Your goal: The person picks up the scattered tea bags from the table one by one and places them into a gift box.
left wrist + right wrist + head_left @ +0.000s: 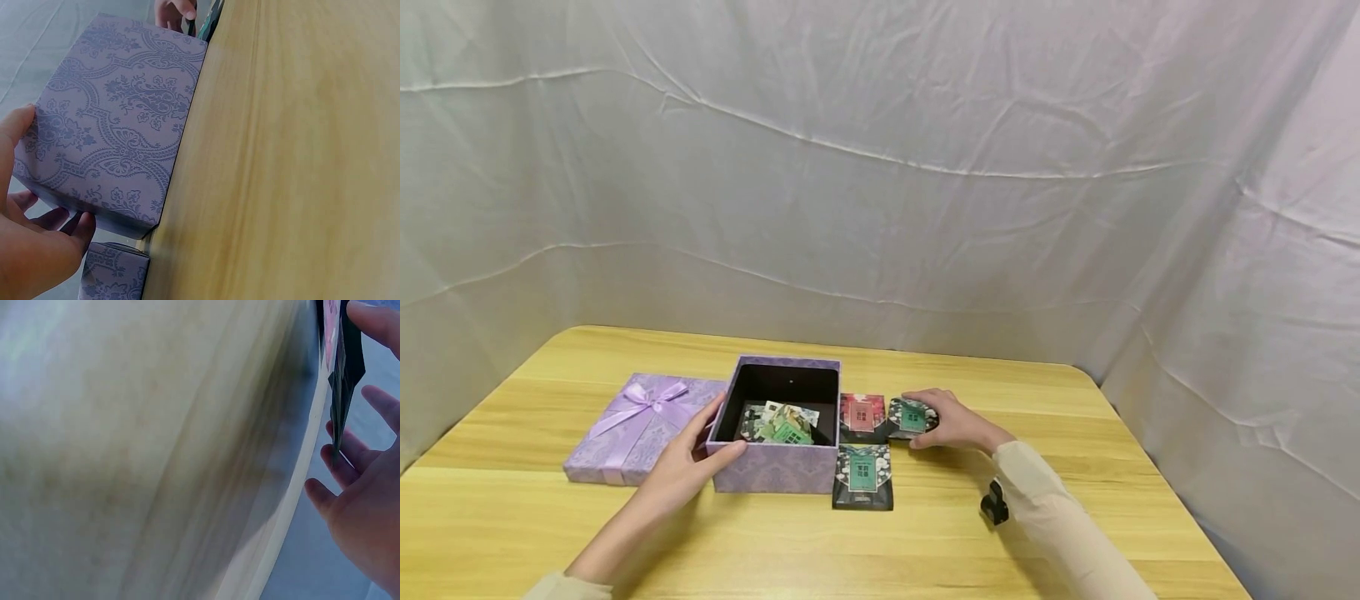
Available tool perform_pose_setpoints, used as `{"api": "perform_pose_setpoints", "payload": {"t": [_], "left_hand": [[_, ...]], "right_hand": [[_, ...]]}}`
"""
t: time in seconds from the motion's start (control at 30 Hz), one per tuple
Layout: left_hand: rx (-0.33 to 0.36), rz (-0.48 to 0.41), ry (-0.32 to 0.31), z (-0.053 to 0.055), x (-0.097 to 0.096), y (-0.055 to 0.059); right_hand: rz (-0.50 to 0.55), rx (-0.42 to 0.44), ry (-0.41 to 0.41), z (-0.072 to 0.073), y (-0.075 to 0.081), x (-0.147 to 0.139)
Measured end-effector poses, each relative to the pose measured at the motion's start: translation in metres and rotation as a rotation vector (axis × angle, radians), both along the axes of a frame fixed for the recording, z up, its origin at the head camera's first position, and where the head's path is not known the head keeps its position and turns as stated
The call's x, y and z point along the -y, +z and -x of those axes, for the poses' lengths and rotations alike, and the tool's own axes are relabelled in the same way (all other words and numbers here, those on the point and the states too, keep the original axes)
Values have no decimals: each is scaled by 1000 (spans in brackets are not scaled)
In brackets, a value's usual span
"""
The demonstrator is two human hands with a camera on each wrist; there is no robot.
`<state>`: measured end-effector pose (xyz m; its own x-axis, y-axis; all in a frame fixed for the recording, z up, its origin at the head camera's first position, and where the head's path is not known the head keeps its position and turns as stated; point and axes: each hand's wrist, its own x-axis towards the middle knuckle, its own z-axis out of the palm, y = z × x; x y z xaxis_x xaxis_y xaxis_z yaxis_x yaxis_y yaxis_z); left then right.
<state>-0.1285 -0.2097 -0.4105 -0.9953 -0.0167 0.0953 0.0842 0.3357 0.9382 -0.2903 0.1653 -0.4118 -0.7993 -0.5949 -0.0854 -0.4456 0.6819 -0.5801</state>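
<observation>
My left hand [688, 458] holds the near left corner of a purple patterned gift box [775, 468], thumb at the front rim, fingers bent against the left side. Inside the box lie several loose packets [790, 432] with green and white faces. To the right, my right hand [955, 421] grips a small black tea packet [913, 416] with a green label, thumb on the near edge and fingers over the far one. In the right wrist view this packet [350, 369] appears edge-on and tilted between thumb and fingers.
A red-labelled packet [862, 419] lies between the box and my right hand. Another green-labelled packet [862, 479] lies nearer. The purple lid [670, 433] with its ribbon bow is left of the box. A small black object [995, 502] is beside my right sleeve.
</observation>
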Motion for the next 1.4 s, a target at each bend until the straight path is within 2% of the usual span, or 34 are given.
{"api": "perform_pose_setpoints", "payload": {"t": [0.67,1.03,1.4], "left_hand": [[5,18,5,0,0,0],[11,24,5,0,1,0],[10,13,6,1,1,-1]], "right_hand": [[31,-34,11,-14,7,5],[49,-26,72,-26,22,13],[86,-61,126,-32,40,22]]}}
